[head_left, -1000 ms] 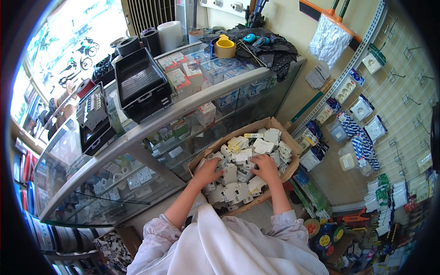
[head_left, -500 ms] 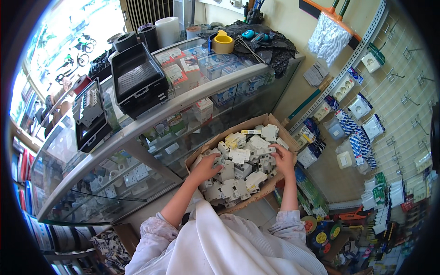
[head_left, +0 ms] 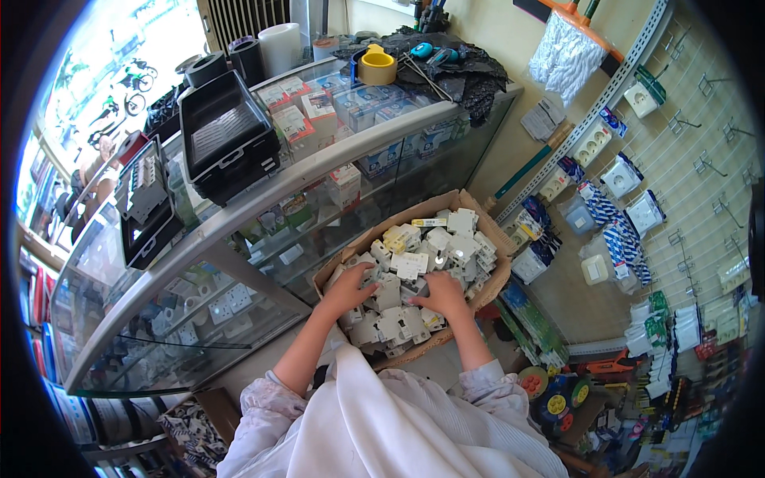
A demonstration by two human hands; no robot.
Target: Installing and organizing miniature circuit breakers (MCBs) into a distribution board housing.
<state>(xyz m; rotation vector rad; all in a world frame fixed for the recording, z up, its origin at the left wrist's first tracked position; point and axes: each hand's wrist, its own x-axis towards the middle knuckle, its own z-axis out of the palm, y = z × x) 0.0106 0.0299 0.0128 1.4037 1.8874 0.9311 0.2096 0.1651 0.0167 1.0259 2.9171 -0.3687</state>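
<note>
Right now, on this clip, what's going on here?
A person's two bare hands are among white and grey block-shaped parts heaped in an open cardboard box. The left hand is at the heap's left side, the right hand nearer its middle; whether either grips a part is unclear. The box is beside a glass display counter.

Overexposed daylight upper left, edges bent

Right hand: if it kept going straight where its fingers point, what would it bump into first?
Probably the pale plastic piece just left of the right hand, in the cardboard box; depth is hard to tell.
</note>
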